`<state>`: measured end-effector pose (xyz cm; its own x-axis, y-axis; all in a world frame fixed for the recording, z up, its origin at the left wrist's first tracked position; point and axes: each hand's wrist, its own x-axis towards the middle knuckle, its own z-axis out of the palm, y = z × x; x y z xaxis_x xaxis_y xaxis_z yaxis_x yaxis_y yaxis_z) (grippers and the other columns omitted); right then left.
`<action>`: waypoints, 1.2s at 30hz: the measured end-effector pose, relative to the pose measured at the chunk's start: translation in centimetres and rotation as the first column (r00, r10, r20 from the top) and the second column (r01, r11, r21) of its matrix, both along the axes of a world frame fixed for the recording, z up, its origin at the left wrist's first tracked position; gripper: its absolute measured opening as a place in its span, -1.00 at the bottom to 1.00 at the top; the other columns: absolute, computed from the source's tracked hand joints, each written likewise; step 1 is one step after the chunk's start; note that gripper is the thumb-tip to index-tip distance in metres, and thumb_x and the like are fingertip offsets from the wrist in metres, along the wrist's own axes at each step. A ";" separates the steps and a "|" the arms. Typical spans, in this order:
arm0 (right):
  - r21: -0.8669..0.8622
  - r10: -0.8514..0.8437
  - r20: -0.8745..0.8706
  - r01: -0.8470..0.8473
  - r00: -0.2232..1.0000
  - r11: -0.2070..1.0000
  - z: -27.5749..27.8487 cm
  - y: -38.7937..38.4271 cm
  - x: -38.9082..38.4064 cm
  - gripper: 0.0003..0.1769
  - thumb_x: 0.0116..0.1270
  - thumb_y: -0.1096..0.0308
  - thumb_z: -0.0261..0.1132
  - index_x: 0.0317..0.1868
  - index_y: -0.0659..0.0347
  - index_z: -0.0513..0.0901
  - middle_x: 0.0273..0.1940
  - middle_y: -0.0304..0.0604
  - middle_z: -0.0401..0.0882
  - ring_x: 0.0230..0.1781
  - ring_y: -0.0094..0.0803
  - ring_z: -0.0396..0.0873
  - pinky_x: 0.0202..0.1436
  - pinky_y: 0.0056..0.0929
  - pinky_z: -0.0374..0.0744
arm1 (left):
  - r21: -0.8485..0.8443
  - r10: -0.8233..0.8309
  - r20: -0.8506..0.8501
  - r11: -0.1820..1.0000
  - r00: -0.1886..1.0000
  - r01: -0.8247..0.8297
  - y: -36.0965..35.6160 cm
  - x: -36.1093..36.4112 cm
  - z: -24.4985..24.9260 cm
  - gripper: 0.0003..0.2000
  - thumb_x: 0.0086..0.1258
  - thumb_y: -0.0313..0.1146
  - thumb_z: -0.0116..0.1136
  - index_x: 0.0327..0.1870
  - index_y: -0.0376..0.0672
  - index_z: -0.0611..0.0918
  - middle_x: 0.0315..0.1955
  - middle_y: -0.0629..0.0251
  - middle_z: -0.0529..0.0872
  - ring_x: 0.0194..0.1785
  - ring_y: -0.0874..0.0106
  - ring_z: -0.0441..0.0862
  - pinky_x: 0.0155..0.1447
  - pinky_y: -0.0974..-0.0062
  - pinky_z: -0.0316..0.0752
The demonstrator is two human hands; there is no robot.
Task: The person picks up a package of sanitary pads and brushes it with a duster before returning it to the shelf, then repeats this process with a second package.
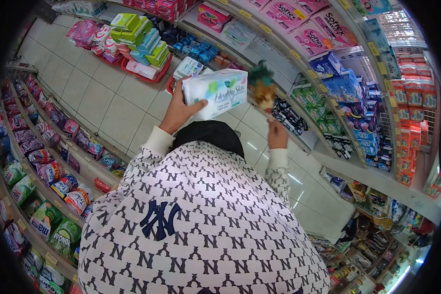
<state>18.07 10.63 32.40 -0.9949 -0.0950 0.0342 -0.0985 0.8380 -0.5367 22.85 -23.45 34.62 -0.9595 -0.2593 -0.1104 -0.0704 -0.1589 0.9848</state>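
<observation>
My left hand (180,111) is closed around the left end of a white plastic-wrapped pack (218,93) printed "Healthy Skin" with green leaves, thumb across its front. The pack is raised in front of me above the aisle floor. My right hand (278,134) grips the short handle of a feather duster (262,89). Its brown and green feathers point up and away, close to the shelf edge just right of the pack, and are slightly blurred. A dark cap-like shape (210,134) lies below the pack, at the neck of my patterned hoodie.
Red baskets (152,73) heaped with green, blue and pink packs stand on the tiled floor (127,112) ahead. Shelves (259,27) of pink and blue packs run along the right. On the left, curved-looking shelves (49,166) hold detergent bags.
</observation>
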 end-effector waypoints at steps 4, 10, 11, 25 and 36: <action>-0.277 0.046 0.276 0.033 0.960 0.960 6.4 -1.6 -0.7 -0.66 0.45 0.16 0.21 -0.11 0.29 0.71 -0.46 -0.07 0.69 -0.45 -0.45 0.60 -0.23 -0.41 0.56 | -0.508 -0.124 0.071 0.850 0.990 0.143 -1.5 0.3 3.9 -0.07 0.03 -0.18 0.45 0.43 -0.21 0.16 0.10 -0.13 0.57 0.16 0.05 0.58 0.24 0.26 0.47; -0.202 0.370 0.234 -0.328 0.899 0.923 5.2 -3.2 -3.5 -0.62 0.41 0.10 0.24 -0.18 0.31 0.73 -0.40 0.01 0.71 -0.44 -0.29 0.62 -0.20 -0.38 0.57 | -0.631 -0.253 0.081 0.736 0.964 0.246 -2.5 -0.2 3.8 -0.10 -0.05 -0.14 0.44 0.38 -0.19 0.27 -0.03 -0.13 0.66 -0.02 -0.04 0.67 0.07 0.19 0.57; 0.033 0.280 0.251 -0.297 0.926 0.954 4.5 -1.6 -5.2 -0.60 0.39 0.06 0.25 -0.20 0.29 0.74 -0.38 0.05 0.70 -0.44 -0.17 0.63 -0.19 -0.37 0.57 | -0.615 -0.252 0.144 0.735 0.957 0.286 -2.6 0.2 4.5 -0.11 -0.05 -0.15 0.44 0.37 -0.19 0.28 -0.03 -0.12 0.66 -0.02 -0.05 0.67 0.06 0.20 0.58; -0.371 -0.016 0.735 0.421 0.678 0.828 -2.3 -3.7 -4.7 -0.42 0.45 -0.16 0.12 0.12 0.20 0.59 -0.17 -0.11 0.68 -0.25 -0.31 0.62 -0.16 -0.34 0.56 | -0.655 -0.304 0.036 0.712 0.952 0.252 -0.6 -0.9 5.1 -0.10 -0.07 -0.16 0.44 0.38 -0.17 0.27 -0.01 -0.15 0.64 -0.01 -0.07 0.66 0.06 0.16 0.56; -0.807 0.391 0.410 0.527 0.824 -0.266 4.0 -10.9 -2.9 -0.35 0.43 0.05 0.20 0.41 0.15 0.26 0.33 -0.07 0.42 0.33 -0.11 0.41 0.40 -0.04 0.38 | -0.848 -0.464 -0.174 0.519 0.869 0.108 3.4 -2.0 8.7 0.15 -0.14 -0.17 0.54 0.51 -0.20 0.03 0.45 -0.10 0.04 0.50 -0.11 0.02 0.52 -0.16 -0.10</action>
<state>15.17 -0.26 36.38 -0.8771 -0.3339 -0.3453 0.4717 -0.7340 -0.4886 20.88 -20.05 43.28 -0.9148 0.2310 0.3313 0.3978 0.6569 0.6405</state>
